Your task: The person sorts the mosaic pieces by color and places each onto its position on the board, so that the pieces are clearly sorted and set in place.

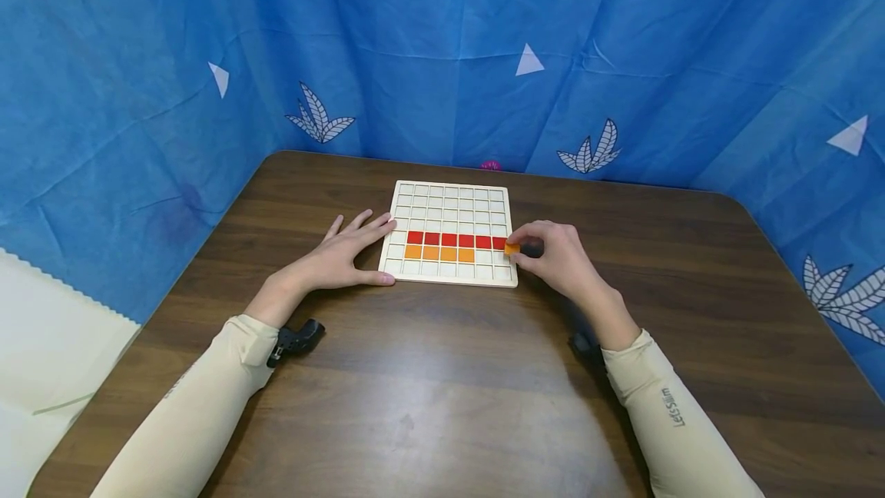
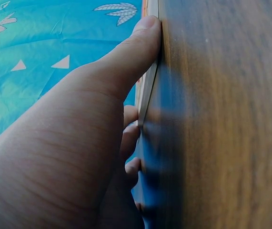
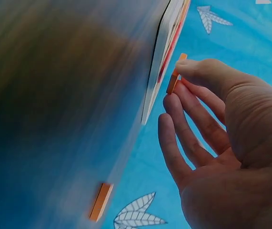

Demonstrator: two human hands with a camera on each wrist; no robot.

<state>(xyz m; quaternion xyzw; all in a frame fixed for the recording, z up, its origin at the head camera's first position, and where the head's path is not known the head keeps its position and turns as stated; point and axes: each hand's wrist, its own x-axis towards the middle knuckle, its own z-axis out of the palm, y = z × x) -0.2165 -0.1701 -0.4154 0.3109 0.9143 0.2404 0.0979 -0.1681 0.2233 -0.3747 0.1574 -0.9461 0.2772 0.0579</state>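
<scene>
A pale wooden grid board lies on the table with a row of red tiles and, below it, a shorter row of orange tiles. My left hand is spread along the board's left side, thumb at the near corner and fingertips at the edge. Between thumb and fingertips, my right hand pinches an orange tile over the board's right edge, by the end of the red row. Another orange tile rests on the table below the right hand in the right wrist view.
The brown wooden table runs back to a blue patterned curtain. A black wrist device sits at the left cuff, and a dark one at the right cuff. White fabric hangs at the far left.
</scene>
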